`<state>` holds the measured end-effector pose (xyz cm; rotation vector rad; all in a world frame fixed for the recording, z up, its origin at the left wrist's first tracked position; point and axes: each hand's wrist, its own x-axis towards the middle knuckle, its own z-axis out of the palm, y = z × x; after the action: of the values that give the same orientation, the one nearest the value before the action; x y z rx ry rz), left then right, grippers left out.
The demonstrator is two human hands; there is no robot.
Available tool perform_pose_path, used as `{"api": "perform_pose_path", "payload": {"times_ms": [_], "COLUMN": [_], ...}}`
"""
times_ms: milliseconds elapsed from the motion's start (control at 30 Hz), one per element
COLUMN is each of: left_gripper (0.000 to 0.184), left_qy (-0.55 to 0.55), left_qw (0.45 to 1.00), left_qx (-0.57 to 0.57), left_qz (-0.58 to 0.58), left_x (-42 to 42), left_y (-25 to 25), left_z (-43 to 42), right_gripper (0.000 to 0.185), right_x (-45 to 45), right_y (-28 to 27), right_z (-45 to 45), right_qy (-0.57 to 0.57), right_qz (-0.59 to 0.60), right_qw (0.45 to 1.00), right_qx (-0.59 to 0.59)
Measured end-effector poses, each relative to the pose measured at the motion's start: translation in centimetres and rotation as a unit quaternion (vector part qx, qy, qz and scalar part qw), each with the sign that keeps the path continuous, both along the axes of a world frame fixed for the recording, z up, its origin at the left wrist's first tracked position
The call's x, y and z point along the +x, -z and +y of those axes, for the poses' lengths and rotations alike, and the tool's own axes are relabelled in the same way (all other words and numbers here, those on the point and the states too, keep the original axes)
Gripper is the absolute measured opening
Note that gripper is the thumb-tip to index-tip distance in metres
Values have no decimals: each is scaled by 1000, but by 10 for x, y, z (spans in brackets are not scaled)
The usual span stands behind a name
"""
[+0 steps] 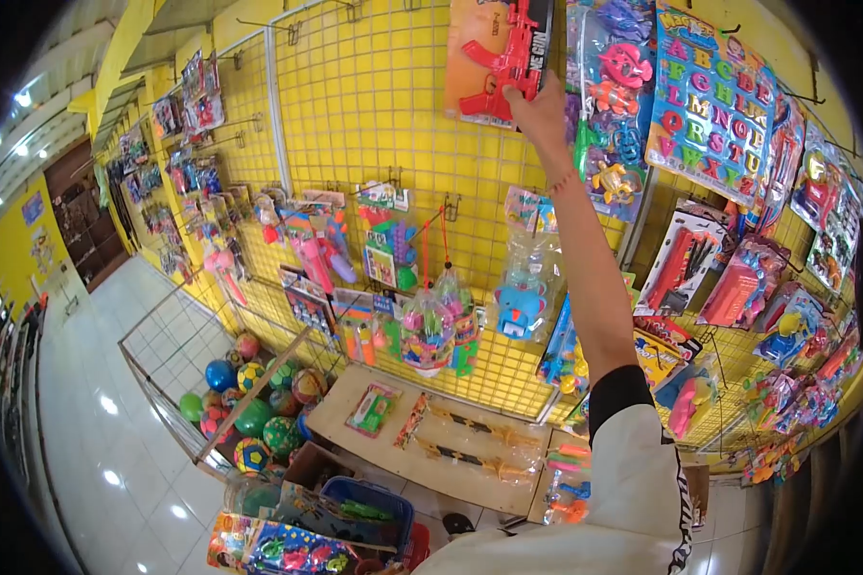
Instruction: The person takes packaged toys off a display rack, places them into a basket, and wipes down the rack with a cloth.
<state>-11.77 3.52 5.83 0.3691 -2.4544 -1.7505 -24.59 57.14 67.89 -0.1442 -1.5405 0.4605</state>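
My right hand is raised at the top of the head view and closed on the lower right edge of a toy gun package. The thumb lies across its front; the other fingers are partly hidden. The package has an orange card with a red plastic gun and is held against the yellow wire grid wall. Just right of the hand hangs a pack of colourful sea-animal toys. Beyond it is an alphabet letter set. My left hand is not seen.
Toy packs hang on hooks along the grid wall. Below are a wooden shelf with flat packs, a wire bin of balls and a blue basket. Packaged toys lie at the bottom edge. A tiled aisle runs left.
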Motion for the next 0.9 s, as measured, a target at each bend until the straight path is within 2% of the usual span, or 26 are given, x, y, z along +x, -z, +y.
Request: {"api": "perform_pose_path", "payload": {"times_ms": [33,67,133,167,267,333,367,400,467,500,533,600,633,800,867,900], "left_gripper": [47,46,46,46,45,44,44,43,43,42,42,42,41,40,39,39], "left_qy": [-3,-8,-13,-17,-21,-21,-22,-22,-23,-25,-27,-31,-34,-47,-53,-57], "left_qw": [1000,1000,1000,1000,999,999,999,999,998,998,998,998,997,996,996,995], "left_qx": [-5,-10,-18,-22,-31,-38,-40,-44,-51,-53,-55,-59,-61,-68,-72,-74], "left_qz": [-2,-5,-7,-8,-12,-14,-14,-14,-12,-12,-13,-13,-15,-22,-23,-24], "left_x": [-1,1,-2,-3,-5,-5,-3,-3,-5,-4,-3,-2,0,7,9,10], "left_y": [-1,-4,-4,-4,-4,-4,-2,-2,-3,-2,-2,-1,1,6,7,8], "left_z": [0,-2,-2,-2,-3,-4,-7,-9,-11,-13,-15,-18,-21,-28,-32,-33], "right_gripper": [82,82,86,86,89,87,83,83,73,62,62,56,44,30,26,23], "right_x": [-8,-19,-40,-43,-40,-37,-42,-43,-42,-39,-37,-34,-43,-42,-36,-31], "right_y": [-6,-9,-12,-14,-24,-31,-32,-31,-32,-32,-31,-32,-33,-40,-44,-44], "right_z": [7,19,34,39,44,47,50,54,41,35,31,23,34,33,18,12], "right_qy": [106,105,112,110,127,107,58,60,-121,-177,-178,-92,-125,-135,-194,-263], "right_qz": [-8,-2,58,62,20,-115,-98,-97,-43,-36,-36,2,8,41,83,87], "right_qw": [994,994,985,985,980,971,978,978,977,966,966,989,988,984,973,955], "right_qx": [-19,-17,-115,-114,-152,-180,-174,-177,-170,-182,-182,-119,-96,-107,-90,-107]}}
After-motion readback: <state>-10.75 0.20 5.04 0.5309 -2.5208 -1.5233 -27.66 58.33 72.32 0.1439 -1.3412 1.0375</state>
